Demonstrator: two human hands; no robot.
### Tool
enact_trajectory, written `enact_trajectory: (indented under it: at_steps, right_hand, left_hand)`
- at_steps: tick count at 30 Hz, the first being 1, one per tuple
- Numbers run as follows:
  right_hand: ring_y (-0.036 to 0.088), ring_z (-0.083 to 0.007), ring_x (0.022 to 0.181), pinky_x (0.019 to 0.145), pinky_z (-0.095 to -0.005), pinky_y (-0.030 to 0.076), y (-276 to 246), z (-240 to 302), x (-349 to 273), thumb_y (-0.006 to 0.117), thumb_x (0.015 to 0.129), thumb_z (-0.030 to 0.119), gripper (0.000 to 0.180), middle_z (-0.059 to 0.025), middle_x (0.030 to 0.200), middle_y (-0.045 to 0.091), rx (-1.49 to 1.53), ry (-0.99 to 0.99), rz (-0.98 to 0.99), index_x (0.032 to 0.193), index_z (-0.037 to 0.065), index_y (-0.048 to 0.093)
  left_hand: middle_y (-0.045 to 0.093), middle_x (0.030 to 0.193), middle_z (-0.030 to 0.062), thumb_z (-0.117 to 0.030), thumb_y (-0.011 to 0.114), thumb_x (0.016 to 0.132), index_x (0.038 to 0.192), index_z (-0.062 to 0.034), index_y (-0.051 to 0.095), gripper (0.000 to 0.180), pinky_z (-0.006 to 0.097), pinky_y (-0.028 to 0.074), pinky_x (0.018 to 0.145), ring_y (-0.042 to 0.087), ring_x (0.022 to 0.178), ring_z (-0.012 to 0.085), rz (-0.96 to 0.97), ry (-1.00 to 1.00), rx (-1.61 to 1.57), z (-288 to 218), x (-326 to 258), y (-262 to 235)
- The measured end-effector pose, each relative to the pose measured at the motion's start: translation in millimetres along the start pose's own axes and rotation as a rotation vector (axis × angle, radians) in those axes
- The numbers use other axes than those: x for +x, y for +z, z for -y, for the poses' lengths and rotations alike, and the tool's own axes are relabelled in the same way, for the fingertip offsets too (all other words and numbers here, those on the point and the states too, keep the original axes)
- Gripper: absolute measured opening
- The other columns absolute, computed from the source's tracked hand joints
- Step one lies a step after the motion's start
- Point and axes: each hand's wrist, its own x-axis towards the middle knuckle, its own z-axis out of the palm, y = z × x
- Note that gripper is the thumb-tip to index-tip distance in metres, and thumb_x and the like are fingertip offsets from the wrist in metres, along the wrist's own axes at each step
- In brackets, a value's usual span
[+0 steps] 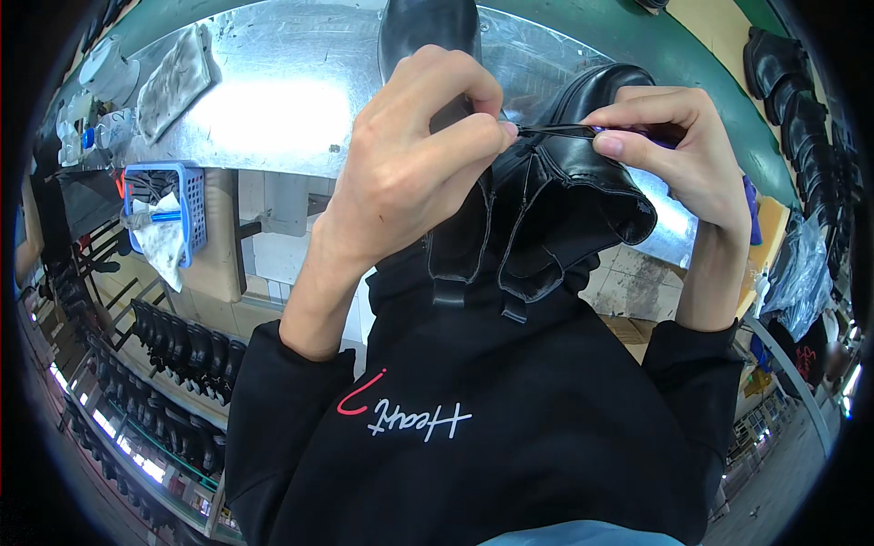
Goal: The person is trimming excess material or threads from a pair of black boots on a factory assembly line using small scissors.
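Two black leather ankle boots lie in front of me, their open shafts toward my body. The left boot (428, 41) points its toe away, and the right boot (605, 91) sits beside it with its lining and pull tab showing. Above the shafts, a thin black cord (551, 131) stretches between my hands. My left hand (423, 150) pinches one end between thumb and forefinger. At the other end, my right hand (678, 141) grips it in the same way. Something purple (754, 209) shows behind my right wrist, mostly hidden.
The boots rest at a shiny metal table (273, 100). A grey cloth (177, 80) and clear bottles (86, 132) stand at its left. A blue basket (193, 214) hangs below. Rows of black boots (187, 337) fill racks at left; more boots (806, 136) line the right.
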Motion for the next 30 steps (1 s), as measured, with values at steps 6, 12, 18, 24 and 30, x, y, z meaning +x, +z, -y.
enact_trajectory:
  at_steps: [6,12,18,24,30]
  right_hand:
    - [0.05,-0.0056,0.063,0.054,-0.0218,0.035,-2.4,3.9,1.9,0.076,0.084,0.017,0.022,-0.0024,0.071,0.06,-0.025,0.022,0.025,0.093,-0.003,0.075]
    - [0.048,-0.0048,0.062,0.053,-0.022,0.033,-1.4,3.2,2.2,0.077,0.083,0.017,0.022,-0.0015,0.07,0.059,-0.029,0.02,0.029,0.093,-0.003,0.075]
    - [0.047,-0.0045,0.061,0.053,-0.0218,0.032,-0.1,2.5,1.3,0.077,0.083,0.017,0.022,-0.0008,0.07,0.058,-0.028,0.014,0.017,0.093,-0.002,0.075]
    - [0.046,-0.0049,0.061,0.053,-0.0225,0.033,1.9,1.5,-1.0,0.077,0.083,0.017,0.022,-0.0004,0.07,0.057,-0.031,-0.01,0.0,0.092,-0.003,0.074]
    - [0.047,-0.0054,0.062,0.054,-0.0226,0.034,5.0,-0.6,-3.8,0.076,0.084,0.018,0.023,-0.0009,0.07,0.057,-0.064,-0.04,-0.043,0.092,-0.004,0.074]
  left_hand:
    - [0.06,0.083,0.0078,0.006,0.079,0.064,0.074,-0.0028,0.064,0.02,0.025,0.043,0.055,0.057,0.07,0.0177,-0.004,0.016,0.011,1.3,-0.7,0.4]
    - [0.06,0.082,0.0074,0.006,0.079,0.064,0.074,-0.0032,0.064,0.021,0.026,0.043,0.055,0.057,0.07,0.0174,-0.002,-0.004,0.01,-0.7,-0.4,0.4]
    - [0.06,0.082,0.0074,0.006,0.079,0.064,0.073,-0.0023,0.062,0.021,0.026,0.044,0.055,0.058,0.07,0.0167,-0.007,-0.021,0.012,-1.6,-0.6,1.3]
    - [0.061,0.082,0.0072,0.006,0.08,0.063,0.074,-0.002,0.062,0.022,0.025,0.046,0.056,0.058,0.07,0.016,-0.007,-0.028,0.01,-2.1,-1.2,0.7]
    - [0.061,0.082,0.0067,0.005,0.08,0.064,0.075,-0.0025,0.064,0.021,0.025,0.046,0.056,0.059,0.07,0.0154,0.001,-0.027,0.011,-1.5,-0.8,0.6]
